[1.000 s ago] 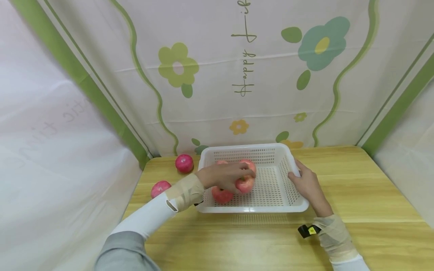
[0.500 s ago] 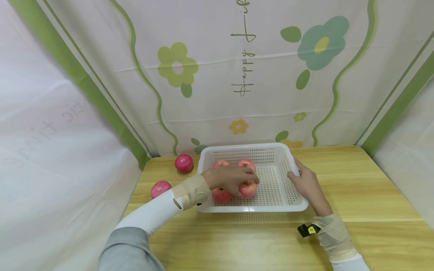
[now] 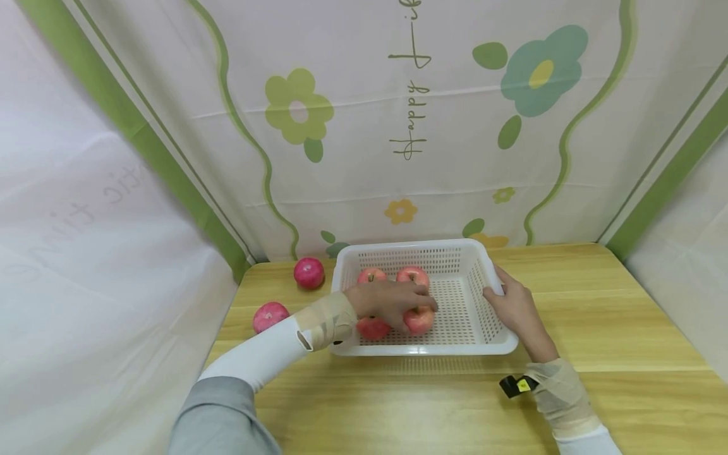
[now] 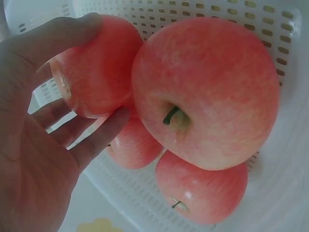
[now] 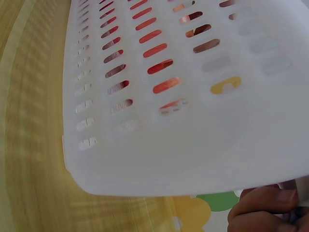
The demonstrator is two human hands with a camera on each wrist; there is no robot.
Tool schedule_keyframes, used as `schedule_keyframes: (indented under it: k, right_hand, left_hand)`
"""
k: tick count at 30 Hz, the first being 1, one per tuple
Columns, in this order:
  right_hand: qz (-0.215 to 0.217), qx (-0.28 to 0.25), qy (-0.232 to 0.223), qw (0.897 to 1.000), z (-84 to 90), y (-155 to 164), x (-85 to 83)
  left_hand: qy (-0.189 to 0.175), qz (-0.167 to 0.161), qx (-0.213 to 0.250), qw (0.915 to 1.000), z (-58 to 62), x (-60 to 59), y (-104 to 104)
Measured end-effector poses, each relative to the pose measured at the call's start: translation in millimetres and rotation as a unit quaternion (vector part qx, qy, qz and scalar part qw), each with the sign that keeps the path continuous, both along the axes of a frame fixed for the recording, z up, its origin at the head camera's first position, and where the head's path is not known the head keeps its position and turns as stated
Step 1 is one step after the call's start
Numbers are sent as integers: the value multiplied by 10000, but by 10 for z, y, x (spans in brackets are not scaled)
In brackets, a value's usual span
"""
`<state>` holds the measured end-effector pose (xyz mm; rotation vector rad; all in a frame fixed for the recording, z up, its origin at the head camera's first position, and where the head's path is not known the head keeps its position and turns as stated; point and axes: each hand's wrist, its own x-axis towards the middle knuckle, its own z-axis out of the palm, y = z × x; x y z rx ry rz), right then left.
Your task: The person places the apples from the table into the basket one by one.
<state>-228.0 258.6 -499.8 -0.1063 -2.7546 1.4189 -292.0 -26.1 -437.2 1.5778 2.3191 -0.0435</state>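
In the head view a white plastic basket (image 3: 421,350) with slotted sides sits on the table with several red apples in its left half. My left hand (image 3: 391,303) reaches in and holds the rightmost front apple (image 3: 419,321), low over the basket floor. In the left wrist view the thumb and fingers curve round that apple (image 4: 104,67). Beside it are a large near apple (image 4: 207,92) and two smaller-looking ones, one (image 4: 203,188) with its stem showing. My right hand (image 3: 516,315) grips the basket's right rim, thumb inside; its fingers (image 5: 265,208) show at the right wrist view's corner.
Two deep-pink round fruits stand on the wooden table (image 3: 409,411) left of the basket, one farther back (image 3: 309,273) and one nearer (image 3: 270,317), close to my left sleeve. A printed curtain (image 3: 352,177) hangs right behind the basket; more cloth encloses both sides.
My left hand has moved slightly right and toward me with the apple, away from the back apple it overlapped. My right hand and the basket stay put.
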Motion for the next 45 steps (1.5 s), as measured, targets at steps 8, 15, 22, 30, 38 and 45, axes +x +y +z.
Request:
schedule_keyframes:
  k: [8, 15, 22, 30, 38, 45]
  right_hand:
    - [-11, 11, 11, 10000, -2, 15, 1]
    - [0, -33, -16, 10000, -24, 22, -4]
    - [-23, -74, -12, 10000, -32, 17, -9]
    - [-13, -30, 2, 10000, -10, 15, -1]
    - [-31, -63, 1, 10000, -2, 11, 2]
    - [24, -87, -13, 10000, 0, 18, 7]
  left_hand:
    - [153, -265, 17, 9995, -59, -5, 36]
    - [128, -346, -105, 9993, -89, 30, 68]
    - [149, -358, -129, 9992, -90, 29, 78]
    - [150, -161, -306, 9993, -104, 24, 92]
    - [8, 73, -335, 9994, -75, 35, 88]
    - [127, 23, -298, 9995, -84, 35, 95]
